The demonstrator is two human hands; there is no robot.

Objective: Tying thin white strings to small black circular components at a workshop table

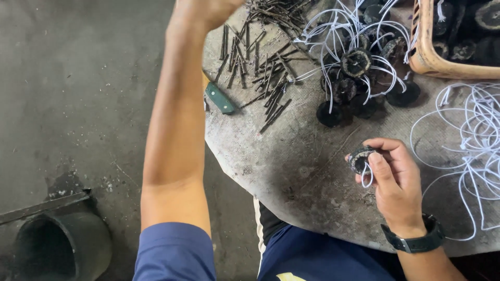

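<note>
Item: small round black disc point(359, 158), dark and grimy, rim rough, with a thin white cord point(367, 177) looped from it and hanging below. Tilted on edge, raised just above the grey worktop point(291, 166), near its front right, apart from the other discs.

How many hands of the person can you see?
2: the left hand raised at the top edge, partly cut off; the right hand over the table, holding a dark disc.
</note>
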